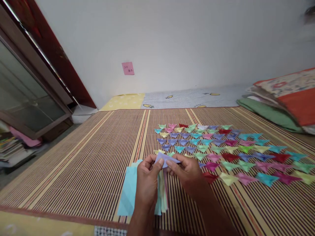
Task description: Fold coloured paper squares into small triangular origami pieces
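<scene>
Between both hands is a small piece of purple paper (pixel 161 158), folded to a pointed shape. My left hand (pixel 147 178) pinches its left side with thumb and fingers. On its right side, my right hand (pixel 188 172) pinches it the same way. Beneath my left hand and wrist lies a stack of coloured paper sheets (pixel 126 193), light blue on top, with green, yellow and pink edges showing; part of it is hidden. To the right, rows of folded paper pieces (pixel 228 157) in many colours are spread out, the nearest ones close to my right hand.
A striped bamboo mat (pixel 81 170) covers the bed. Folded bedding (pixel 283 105) is piled at the right, and a patterned sheet (pixel 182 98) shows along the wall. A pink note (pixel 128 68) is on the wall. A glass-panelled door (pixel 29 88) stands at the left.
</scene>
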Motion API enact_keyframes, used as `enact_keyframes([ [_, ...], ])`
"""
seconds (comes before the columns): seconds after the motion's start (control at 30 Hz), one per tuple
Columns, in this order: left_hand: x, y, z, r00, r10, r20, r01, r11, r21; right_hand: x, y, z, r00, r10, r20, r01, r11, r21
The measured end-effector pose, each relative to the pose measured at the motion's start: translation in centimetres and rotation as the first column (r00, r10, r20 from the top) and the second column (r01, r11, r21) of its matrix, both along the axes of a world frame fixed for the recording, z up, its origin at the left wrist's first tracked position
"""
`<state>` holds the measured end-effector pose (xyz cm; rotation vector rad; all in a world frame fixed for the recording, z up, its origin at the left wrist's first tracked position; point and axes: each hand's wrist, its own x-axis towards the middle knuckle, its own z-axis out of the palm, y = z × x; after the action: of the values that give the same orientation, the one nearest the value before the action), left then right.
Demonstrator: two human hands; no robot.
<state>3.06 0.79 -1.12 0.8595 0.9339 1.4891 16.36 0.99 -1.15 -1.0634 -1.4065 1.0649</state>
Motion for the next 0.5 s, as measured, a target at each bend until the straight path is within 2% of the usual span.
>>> enact_keyframes([
  [0.2, -1.2, 0.2, 0.0, 0.994, -0.038, -0.106, 0.039, 0.999, 0.003, 1.3, 0.3, 0.2, 0.996, 0.072, 0.053, -0.074, 0.997, 0.026],
  [0.33, -1.6, -0.2, 0.6, 0.960, -0.110, -0.257, 0.119, 0.993, 0.019, 1.9, 0.3, 0.5, 0.999, 0.025, 0.038, -0.026, 0.999, 0.034],
  [0.43, -1.3, -0.6, 1.1, 0.912, -0.207, -0.353, 0.229, 0.973, 0.022, 1.4, 0.0, 0.9, 0.999, 0.005, 0.034, -0.007, 0.998, 0.059],
  [0.5, -0.9, -0.7, 1.4, 0.893, -0.227, -0.388, 0.250, 0.968, 0.008, 1.0, -0.3, 1.0, 0.999, -0.028, 0.037, 0.025, 0.996, 0.091],
])
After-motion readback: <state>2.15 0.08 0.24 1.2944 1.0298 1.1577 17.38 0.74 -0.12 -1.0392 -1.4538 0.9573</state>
